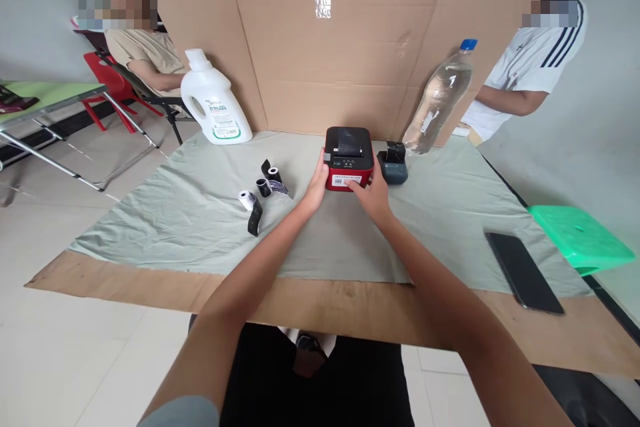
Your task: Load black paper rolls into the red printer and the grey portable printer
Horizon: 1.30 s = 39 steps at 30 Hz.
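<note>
Holding a red-and-black printer (349,162) at twelve o'clock on the grey-green cloth (345,240).
Gripped from opposite sides, probably for steadiness, with left hand (317,184) loosely cupped along its nine-o'clock side and right hand (375,195) half-curled at four o'clock, thumb on the front label (341,180); paper rolls (263,187) apart at eight o'clock.

Printer (349,160) on cloth (325,240); second printer (395,171) just right; paper rolls (263,188) left; detergent jug (215,102) behind left, plastic bottle (443,100) behind right, both before cardboard screen (340,60); smartphone (523,272) front right.
</note>
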Tool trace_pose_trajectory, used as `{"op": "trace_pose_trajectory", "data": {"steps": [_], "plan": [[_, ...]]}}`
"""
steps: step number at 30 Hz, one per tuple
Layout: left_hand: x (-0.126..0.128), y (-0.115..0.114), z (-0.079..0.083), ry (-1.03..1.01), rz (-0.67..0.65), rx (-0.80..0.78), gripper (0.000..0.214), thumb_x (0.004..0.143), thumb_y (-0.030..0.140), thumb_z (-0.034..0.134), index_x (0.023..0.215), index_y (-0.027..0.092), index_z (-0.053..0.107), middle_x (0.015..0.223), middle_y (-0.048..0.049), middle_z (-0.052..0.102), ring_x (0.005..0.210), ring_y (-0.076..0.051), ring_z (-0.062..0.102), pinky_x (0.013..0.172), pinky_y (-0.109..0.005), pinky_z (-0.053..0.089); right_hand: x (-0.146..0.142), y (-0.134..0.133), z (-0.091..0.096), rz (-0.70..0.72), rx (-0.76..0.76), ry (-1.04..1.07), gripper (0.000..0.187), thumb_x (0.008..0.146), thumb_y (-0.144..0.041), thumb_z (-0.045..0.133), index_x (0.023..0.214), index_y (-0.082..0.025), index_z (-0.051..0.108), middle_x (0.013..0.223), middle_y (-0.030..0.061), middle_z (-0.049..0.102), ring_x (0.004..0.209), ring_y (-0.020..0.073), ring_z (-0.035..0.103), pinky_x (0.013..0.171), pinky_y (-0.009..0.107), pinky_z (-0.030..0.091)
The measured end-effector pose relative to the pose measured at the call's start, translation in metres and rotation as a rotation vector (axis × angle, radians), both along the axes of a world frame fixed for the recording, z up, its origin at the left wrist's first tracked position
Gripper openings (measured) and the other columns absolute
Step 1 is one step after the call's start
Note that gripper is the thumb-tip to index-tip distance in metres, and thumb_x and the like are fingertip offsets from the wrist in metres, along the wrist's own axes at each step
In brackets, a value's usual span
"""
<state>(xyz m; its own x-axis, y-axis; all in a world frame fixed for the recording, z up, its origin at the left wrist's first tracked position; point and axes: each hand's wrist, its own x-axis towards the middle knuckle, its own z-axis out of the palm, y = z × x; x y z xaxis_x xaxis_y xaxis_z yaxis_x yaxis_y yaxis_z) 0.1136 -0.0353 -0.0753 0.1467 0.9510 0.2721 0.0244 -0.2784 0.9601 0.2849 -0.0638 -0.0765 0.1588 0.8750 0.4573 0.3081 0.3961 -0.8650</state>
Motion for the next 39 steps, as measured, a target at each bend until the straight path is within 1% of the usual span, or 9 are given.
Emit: {"op": "trace_pose_trajectory", "data": {"steps": [5,9,17,21,24,27,31,35,39], "plan": [[-0.023,-0.080,-0.018,0.064,-0.095,0.068,0.068,0.108,0.057,0.033,0.171,0.036,0.018,0.179,0.0103,0.017,0.168,-0.018,0.013,0.139,-0.033,0.016,-0.004,-0.082,0.002,-0.012,-0.043,-0.091,0.091,0.080,-0.036,0.082,0.161,-0.032,0.042,0.155,0.0099,0.058,0.137,0.0349,0.059,0.116,0.058,0.049],[-0.027,-0.110,-0.029,0.133,-0.106,0.004,0.070,0.106,0.058,0.035,0.170,0.040,0.015,0.179,0.0113,0.014,0.168,-0.018,0.011,0.139,-0.038,0.019,-0.006,-0.115,-0.011,-0.071,-0.071,-0.147,0.090,0.081,-0.039,0.083,0.161,-0.032,0.042,0.154,0.0106,0.058,0.136,0.0358,0.060,0.116,0.060,0.050],[-0.028,-0.115,-0.030,0.138,-0.172,-0.032,0.083,0.101,0.064,0.045,0.171,0.034,0.011,0.180,0.0071,0.011,0.168,-0.021,0.010,0.138,-0.038,0.019,-0.007,-0.120,-0.028,-0.090,-0.091,-0.137,0.089,0.082,-0.042,0.081,0.161,-0.029,0.042,0.157,0.0128,0.056,0.144,0.0356,0.053,0.123,0.062,0.041],[-0.036,-0.113,-0.026,0.146,-0.188,0.024,0.077,0.102,0.058,0.047,0.169,0.028,0.024,0.178,-0.0005,0.025,0.165,-0.023,0.025,0.135,-0.039,0.028,-0.001,-0.115,-0.028,-0.091,-0.055,-0.116,0.093,0.079,-0.048,0.083,0.161,-0.030,0.041,0.155,0.0137,0.055,0.138,0.0365,0.056,0.113,0.060,0.051],[-0.047,-0.107,-0.020,0.232,-0.077,0.209,0.065,0.101,0.048,0.049,0.161,0.025,0.042,0.171,-0.0061,0.041,0.159,-0.026,0.039,0.127,-0.043,0.040,0.007,-0.111,-0.025,-0.129,-0.054,-0.019,0.086,0.085,-0.053,0.074,0.161,-0.032,0.040,0.148,0.0133,0.056,0.121,0.0316,0.064,0.100,0.053,0.059],[-0.059,-0.101,-0.015,0.406,0.030,0.431,0.049,0.094,0.037,0.056,0.141,0.023,0.061,0.152,-0.0092,0.063,0.140,-0.029,0.057,0.119,-0.045,0.046,0.016,-0.106,-0.026,-0.162,-0.074,0.071,0.074,0.092,-0.056,0.062,0.159,-0.033,0.041,0.142,0.0116,0.056,0.115,0.0278,0.064,0.101,0.049,0.057],[-0.063,-0.098,-0.020,0.551,0.002,0.490,0.032,0.087,0.024,0.056,0.117,0.023,0.068,0.130,-0.0079,0.076,0.102,-0.023,0.069,0.101,-0.040,0.055,0.024,-0.097,-0.036,-0.171,-0.131,0.136,0.070,0.094,-0.060,0.056,0.156,-0.029,0.044,0.138,0.0123,0.055,0.114,0.0279,0.063,0.103,0.051,0.054],[-0.052,-0.094,-0.029,0.487,0.106,0.514,0.033,0.081,0.012,0.052,0.109,0.022,0.066,0.118,-0.0052,0.079,0.067,-0.014,0.058,0.074,-0.030,0.055,0.025,-0.091,-0.043,-0.189,-0.127,0.141,0.067,0.093,-0.058,0.057,0.150,-0.025,0.046,0.137,0.0135,0.055,0.110,0.0267,0.063,0.103,0.051,0.054],[-0.044,-0.090,-0.028,0.422,0.160,0.527,0.032,0.077,0.004,0.050,0.102,0.021,0.063,0.106,-0.0028,0.080,0.059,-0.011,0.053,0.063,-0.025,0.049,0.022,-0.091,-0.043,-0.159,-0.114,0.128,0.063,0.095,-0.057,0.055,0.148,-0.024,0.048,0.137,0.0142,0.057,0.114,0.0271,0.062,0.102,0.049,0.055]]}}
